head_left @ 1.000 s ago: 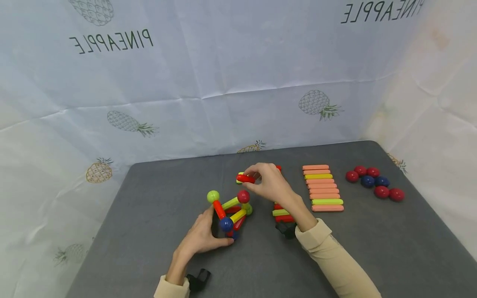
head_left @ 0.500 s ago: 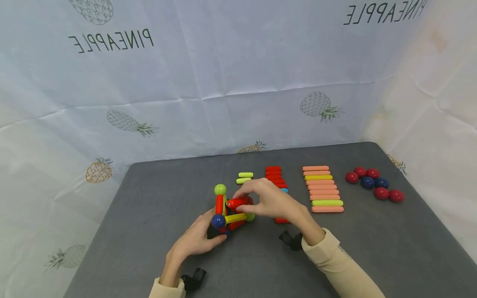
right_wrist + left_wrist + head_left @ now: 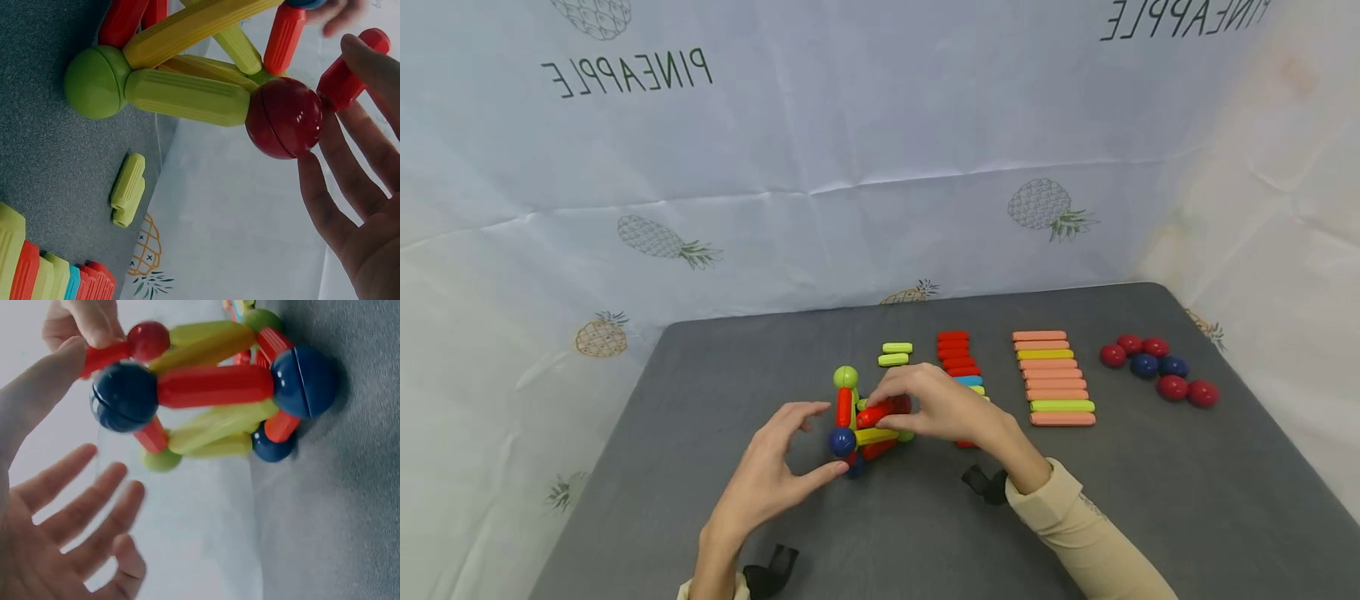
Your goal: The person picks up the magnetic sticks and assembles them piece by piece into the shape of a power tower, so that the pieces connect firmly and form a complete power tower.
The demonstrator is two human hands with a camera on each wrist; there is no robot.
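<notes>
A frame of magnetic rods and balls [image 3: 876, 436] stands on the dark table, with blue and green balls joined by red, yellow and lime rods. My right hand [image 3: 936, 404] pinches a short red rod [image 3: 353, 70] between thumb and fingers. That rod's end meets the glossy red ball [image 3: 284, 119] at a top corner, and a fingertip touches the ball's underside. To the left of the frame, my left hand [image 3: 767, 467] is spread with nothing in it. Its thumb and fingers stand either side of the blue ball [image 3: 124, 395], apart from it in the left wrist view.
Two lime rods [image 3: 895, 360] lie behind the frame. Right of it is a column of mostly red short rods [image 3: 955, 352], then a row of longer salmon rods [image 3: 1052, 374]. Red and blue balls [image 3: 1145, 365] cluster at the right. A white pineapple-print cloth [image 3: 820, 242] hangs behind.
My right hand has brought the red rod down and forward to the red ball. The frame has turned somewhat, and my left hand has let go of it and drawn back left.
</notes>
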